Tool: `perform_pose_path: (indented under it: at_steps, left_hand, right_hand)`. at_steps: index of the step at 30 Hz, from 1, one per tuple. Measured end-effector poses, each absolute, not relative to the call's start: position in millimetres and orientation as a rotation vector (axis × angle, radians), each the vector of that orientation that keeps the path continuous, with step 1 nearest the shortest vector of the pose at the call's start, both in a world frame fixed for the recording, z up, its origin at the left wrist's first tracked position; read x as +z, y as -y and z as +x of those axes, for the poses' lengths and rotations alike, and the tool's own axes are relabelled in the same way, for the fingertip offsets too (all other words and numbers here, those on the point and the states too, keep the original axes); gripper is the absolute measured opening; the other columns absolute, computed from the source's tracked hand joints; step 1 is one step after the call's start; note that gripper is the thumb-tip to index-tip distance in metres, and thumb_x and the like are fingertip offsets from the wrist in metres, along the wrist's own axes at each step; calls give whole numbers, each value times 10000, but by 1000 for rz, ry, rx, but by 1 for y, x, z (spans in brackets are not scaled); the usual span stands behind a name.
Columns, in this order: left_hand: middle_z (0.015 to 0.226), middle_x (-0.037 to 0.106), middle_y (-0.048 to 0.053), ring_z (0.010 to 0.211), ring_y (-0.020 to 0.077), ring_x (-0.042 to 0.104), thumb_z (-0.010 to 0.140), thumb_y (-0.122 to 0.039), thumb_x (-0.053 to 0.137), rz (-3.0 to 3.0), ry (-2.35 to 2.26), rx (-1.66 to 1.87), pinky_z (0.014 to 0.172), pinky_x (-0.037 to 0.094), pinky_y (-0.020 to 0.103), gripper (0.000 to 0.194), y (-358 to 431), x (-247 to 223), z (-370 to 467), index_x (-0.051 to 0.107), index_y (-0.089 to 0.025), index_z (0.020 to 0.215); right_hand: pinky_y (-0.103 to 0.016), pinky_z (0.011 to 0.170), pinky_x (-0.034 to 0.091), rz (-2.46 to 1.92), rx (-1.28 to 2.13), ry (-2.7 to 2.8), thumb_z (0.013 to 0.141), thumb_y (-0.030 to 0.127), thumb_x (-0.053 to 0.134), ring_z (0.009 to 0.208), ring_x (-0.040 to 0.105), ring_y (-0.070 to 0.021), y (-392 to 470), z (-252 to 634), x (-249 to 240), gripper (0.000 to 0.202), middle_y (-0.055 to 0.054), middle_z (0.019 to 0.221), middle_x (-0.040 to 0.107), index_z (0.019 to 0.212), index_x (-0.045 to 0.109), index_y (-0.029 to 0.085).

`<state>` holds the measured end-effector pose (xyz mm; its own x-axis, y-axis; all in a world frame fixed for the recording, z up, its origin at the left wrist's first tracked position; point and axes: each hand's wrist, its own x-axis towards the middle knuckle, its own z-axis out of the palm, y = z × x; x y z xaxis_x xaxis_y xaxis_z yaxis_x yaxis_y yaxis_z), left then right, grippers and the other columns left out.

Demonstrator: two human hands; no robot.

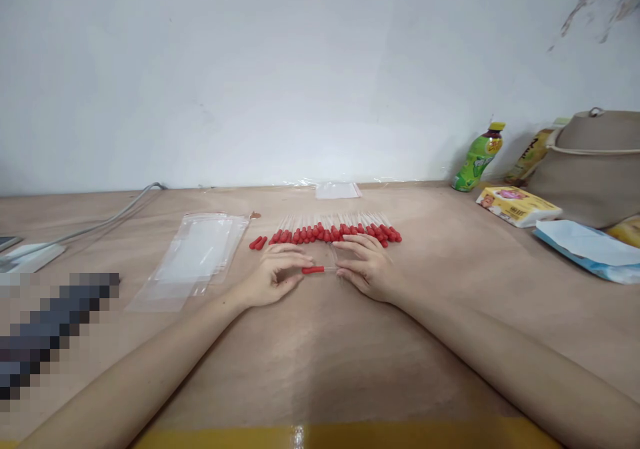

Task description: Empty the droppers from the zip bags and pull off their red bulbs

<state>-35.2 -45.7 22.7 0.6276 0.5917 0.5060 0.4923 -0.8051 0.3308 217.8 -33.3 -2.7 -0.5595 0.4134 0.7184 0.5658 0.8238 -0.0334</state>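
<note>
A dropper (314, 270) with a red rubber bulb and a thin clear tube lies crosswise between my two hands, close to the tabletop. My left hand (280, 272) pinches the bulb end between thumb and fingers. At the tube end, the fingertips of my right hand (367, 265) close on the clear tip. Just beyond my hands is a long row of similar droppers (313, 232), red bulbs toward me and clear tubes toward the wall. Two loose red bulbs (259, 242) lie at the row's left end.
Clear zip bags (195, 252) lie in a stack on the left, and another small stack of bags (338, 190) is by the wall. A grey cable (115, 217) runs at far left. On the right are a green bottle (479, 157), a tissue pack (519, 205) and a bag (590, 169).
</note>
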Motion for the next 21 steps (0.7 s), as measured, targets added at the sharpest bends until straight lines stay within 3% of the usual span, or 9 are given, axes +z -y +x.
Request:
perform_pose_path:
  at_steps: [2,4,9,14,21]
  left_hand:
    - [1207,568,47,1206,245,419,757,-213,578,2733,-985,868,1002,348,467,419,48,22,-28,544,-240,1174]
    - [1270,516,63,1245,260,374,761,-271,592,2759,-1077,860,1017,326,479,433,49,19,-19,534,-223,1188]
    - [1067,649,61,1111,218,524,848,-309,517,2806,-1043,976,945,417,413,219,42,7,-3,630,-191,993]
    - [1028,667,51,1083,208,551,857,-308,510,2845,-1039,1003,948,401,409,218,42,7,-3,609,-192,1013]
    - [1071,650,40,1117,178,526,871,-303,487,2924,-1014,960,986,360,382,221,45,7,-1,594,-198,1032]
  right_hand:
    - [-431,918,394,-709,-270,2220,817,299,563,1117,480,-230,33,216,-4,152,-45,1147,604,868,691,234]
    - [-424,899,410,-691,-272,2197,812,294,572,1100,493,-231,34,215,-5,146,-47,1123,618,861,692,228]
    - [-401,863,449,-653,-212,2159,811,275,573,1036,543,-217,34,213,-6,141,-51,1026,664,855,687,205]
    - [-385,911,462,-629,-68,2225,834,295,544,1065,555,-200,33,210,-9,266,-73,1082,645,1058,625,176]
    - [-354,960,456,-565,23,2279,871,253,473,1072,567,-190,33,208,-12,300,-136,1123,614,1094,603,100]
